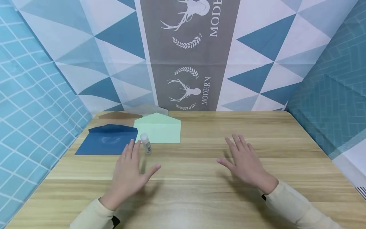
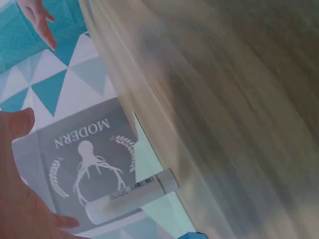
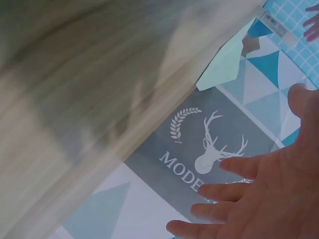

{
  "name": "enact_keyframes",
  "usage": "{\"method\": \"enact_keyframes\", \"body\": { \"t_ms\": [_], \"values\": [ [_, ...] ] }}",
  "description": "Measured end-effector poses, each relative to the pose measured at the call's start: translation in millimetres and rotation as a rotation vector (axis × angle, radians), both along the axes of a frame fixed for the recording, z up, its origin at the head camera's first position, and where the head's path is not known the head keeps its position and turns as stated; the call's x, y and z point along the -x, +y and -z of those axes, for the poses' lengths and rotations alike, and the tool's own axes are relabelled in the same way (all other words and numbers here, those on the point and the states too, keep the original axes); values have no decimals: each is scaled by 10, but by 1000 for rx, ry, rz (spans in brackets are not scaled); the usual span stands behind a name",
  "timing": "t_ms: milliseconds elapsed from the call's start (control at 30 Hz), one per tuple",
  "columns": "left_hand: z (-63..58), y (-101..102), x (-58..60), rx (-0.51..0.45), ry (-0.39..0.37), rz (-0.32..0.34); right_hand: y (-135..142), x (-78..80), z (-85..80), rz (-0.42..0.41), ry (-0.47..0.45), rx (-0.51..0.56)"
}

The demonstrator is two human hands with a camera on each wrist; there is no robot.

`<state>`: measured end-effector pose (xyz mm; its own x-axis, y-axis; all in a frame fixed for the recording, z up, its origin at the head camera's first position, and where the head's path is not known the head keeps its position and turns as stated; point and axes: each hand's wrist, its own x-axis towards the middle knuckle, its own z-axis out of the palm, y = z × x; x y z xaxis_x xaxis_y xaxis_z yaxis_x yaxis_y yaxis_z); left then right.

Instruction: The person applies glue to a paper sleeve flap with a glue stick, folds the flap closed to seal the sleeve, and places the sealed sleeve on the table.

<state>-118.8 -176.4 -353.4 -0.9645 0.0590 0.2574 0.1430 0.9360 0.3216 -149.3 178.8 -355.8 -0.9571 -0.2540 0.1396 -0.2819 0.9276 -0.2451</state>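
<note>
My left hand (image 1: 127, 176) hovers over the table's left half, fingers straight, thumb spread, holding nothing. Just beyond its fingertips a white glue stick (image 1: 146, 144) stands upright, its cap on top; the left wrist view shows the same glue stick (image 2: 132, 198) close by. Behind the hand lies a dark blue envelope (image 1: 105, 141) with its flap raised. To the right of that is a light green envelope (image 1: 160, 130), flap up too. On the table's right half my right hand (image 1: 246, 162) hovers with spread, straight fingers and nothing in it; its palm (image 3: 279, 199) shows in the right wrist view.
Behind the green envelope are a brown envelope (image 1: 120, 115) and a grey envelope (image 1: 151, 109), both partly hidden. The wooden table (image 1: 200, 197) meets a patterned cloth (image 1: 188, 89) at its back edge. Blue cloths (image 1: 37, 86) hang along both sides.
</note>
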Motion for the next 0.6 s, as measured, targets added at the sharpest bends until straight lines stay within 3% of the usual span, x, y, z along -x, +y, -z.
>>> {"method": "enact_keyframes", "body": {
  "t_ms": [267,600],
  "values": [
    [-22,-104,169,-132,-62,-3,-36,122,-99,-61,21,6],
    [30,-323,488,-483,-176,85,-178,352,-220,-155,33,76]
  ]
}}
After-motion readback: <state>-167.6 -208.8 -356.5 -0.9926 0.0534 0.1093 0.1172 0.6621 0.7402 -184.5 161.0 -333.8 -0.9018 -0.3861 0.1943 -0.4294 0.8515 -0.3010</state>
